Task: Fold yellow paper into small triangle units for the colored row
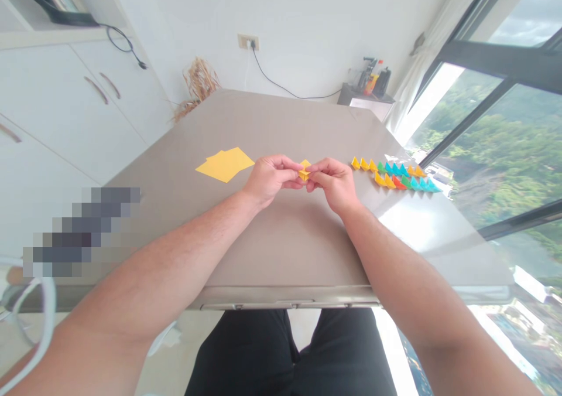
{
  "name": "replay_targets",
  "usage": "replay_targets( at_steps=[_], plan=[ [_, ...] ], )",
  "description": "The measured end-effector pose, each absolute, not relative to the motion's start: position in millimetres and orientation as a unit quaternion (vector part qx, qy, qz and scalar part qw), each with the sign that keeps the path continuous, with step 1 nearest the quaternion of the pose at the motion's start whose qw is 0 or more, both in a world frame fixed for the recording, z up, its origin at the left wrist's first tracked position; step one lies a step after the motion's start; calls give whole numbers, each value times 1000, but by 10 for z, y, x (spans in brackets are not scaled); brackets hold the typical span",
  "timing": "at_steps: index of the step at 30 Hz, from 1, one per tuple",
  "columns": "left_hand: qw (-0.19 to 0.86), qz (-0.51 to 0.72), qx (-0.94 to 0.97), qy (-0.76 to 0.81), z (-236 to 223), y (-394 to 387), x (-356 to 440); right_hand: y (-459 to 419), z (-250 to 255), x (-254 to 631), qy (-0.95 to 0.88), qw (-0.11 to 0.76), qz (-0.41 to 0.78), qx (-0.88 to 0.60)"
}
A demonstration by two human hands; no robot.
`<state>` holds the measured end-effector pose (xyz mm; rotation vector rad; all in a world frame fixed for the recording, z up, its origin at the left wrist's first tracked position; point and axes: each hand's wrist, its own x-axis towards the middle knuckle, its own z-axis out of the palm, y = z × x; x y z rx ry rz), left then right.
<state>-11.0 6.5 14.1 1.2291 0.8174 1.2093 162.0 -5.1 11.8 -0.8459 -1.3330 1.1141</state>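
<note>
Between my two hands is a small folded piece of yellow paper [304, 174], held just above the middle of the table. My left hand [271, 179] pinches its left side with thumb and fingers. On the opposite side, my right hand [332, 183] grips it the same way. Fingertips cover part of the folds. To the left of my hands lie several flat yellow paper sheets [226, 164], overlapping. Over on the right, two rows of small folded paper boats [389, 180] stand in yellow, orange, red, green and blue.
The grey-brown table [281, 255] reaches from my lap to the wall. A blurred dark object [83, 232] is at the left. Dried leaves [199, 82] and a small cabinet with bottles [366, 94] stand beyond the far edge. Windows [496, 138] line the right side.
</note>
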Motion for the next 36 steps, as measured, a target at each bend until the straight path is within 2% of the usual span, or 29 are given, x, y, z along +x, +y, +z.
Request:
replay_targets(
  at_steps=[8, 19, 26, 36],
  plan=[
    [571, 521, 523, 358, 175, 27, -99, -49, 103, 1629, -571, 565, 467, -368],
    [422, 571, 583, 395, 74, 84, -86, -70, 143, 1563, -562, 553, 452, -417],
    [418, 574, 597, 373, 47, 80, -78, -28, 95, 1580, -584, 537, 413, -447],
    [408, 572, 607, 371, 21, 90, -86, -22, 82, 1581, -583, 529, 422, -450]
  ],
)
